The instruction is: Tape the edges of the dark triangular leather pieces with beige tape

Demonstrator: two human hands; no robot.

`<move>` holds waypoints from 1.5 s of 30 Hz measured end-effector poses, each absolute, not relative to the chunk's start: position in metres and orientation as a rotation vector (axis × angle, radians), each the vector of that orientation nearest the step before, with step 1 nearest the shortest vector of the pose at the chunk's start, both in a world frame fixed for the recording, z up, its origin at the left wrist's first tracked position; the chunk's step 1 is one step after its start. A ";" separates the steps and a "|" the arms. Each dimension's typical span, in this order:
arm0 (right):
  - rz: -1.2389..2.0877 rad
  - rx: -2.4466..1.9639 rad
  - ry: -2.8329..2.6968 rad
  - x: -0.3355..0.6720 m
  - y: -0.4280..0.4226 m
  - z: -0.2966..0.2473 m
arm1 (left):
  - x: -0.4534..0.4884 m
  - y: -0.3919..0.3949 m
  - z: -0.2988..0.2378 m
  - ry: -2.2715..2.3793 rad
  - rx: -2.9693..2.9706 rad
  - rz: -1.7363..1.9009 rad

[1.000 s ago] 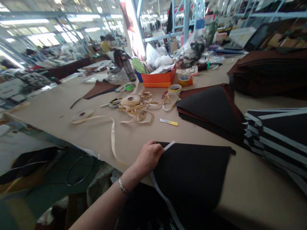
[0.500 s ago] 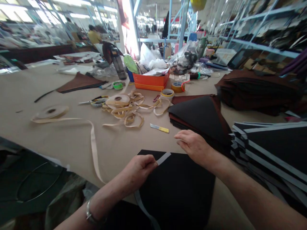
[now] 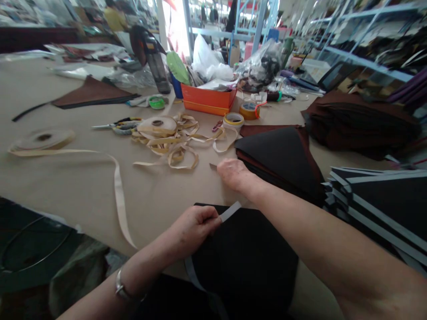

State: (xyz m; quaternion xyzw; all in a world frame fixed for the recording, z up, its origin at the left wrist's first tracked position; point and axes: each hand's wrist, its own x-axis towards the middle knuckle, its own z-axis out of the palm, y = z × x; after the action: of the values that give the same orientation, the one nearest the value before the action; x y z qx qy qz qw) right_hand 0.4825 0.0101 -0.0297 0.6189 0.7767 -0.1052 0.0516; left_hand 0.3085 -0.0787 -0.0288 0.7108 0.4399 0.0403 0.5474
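Note:
My left hand (image 3: 195, 227) pinches a pale grey tape strip (image 3: 231, 211), whose free end sticks out past the fingertips over the upper edge of a black sheet piece (image 3: 247, 258). A similar pale strip (image 3: 196, 275) runs down the sheet's left side. My right hand (image 3: 235, 175) is closed over a small knife with a yellow handle, low on the tabletop. Only the knife's grey blade tip (image 3: 212, 166) shows to the left of the fingers; the handle is hidden beneath the hand.
Beyond my hands lie a tangle of beige tape (image 3: 180, 151), scissors (image 3: 116, 126) and another tape roll (image 3: 43, 140). A stack of black and brown pieces (image 3: 273, 151) sits right of centre. Taped black pieces (image 3: 383, 195) are piled far right. An orange box (image 3: 208, 98) stands behind.
My right hand has moved left and down onto the knife, covering its handle. My left hand keeps its pinch on the strip. The whole view has shifted slightly.

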 end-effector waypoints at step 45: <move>-1.251 3.329 1.582 0.629 -0.208 -0.045 | 0.273 -0.033 -0.026 1.101 1.631 -0.371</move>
State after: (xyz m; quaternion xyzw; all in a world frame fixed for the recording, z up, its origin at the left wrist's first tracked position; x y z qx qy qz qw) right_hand 0.6291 -0.2078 -0.0451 0.7958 0.3781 -0.2990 -0.3665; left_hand 0.2725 -0.0328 -0.0261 0.6858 0.4629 -0.1562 0.5394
